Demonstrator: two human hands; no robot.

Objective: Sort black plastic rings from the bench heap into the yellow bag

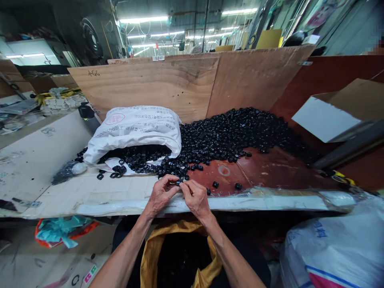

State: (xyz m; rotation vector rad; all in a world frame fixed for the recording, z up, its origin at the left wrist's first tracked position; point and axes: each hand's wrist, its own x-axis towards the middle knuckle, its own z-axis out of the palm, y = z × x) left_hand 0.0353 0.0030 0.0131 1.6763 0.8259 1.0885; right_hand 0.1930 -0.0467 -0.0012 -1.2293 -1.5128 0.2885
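Observation:
At the table's front edge, my left hand (161, 195) and my right hand (197, 197) meet with fingertips pinched around one small black cylindrical plastic part (179, 182). The fingers cover much of it. Just beyond them lies a large heap of similar black parts (237, 132), some showing as open rings. More of them spill from the mouth of a white printed sack (135, 128) lying on its side to the left. Below my forearms sits a yellow woven bag (151, 256) with its mouth open and a dark inside.
Plywood boards (150, 84) stand along the table's back. A cardboard box (333, 116) is at the right, by a dark metal bar (354, 146). A big white sack (336, 244) fills the lower right. An orange-rimmed basket (40, 238) stands on the floor at left.

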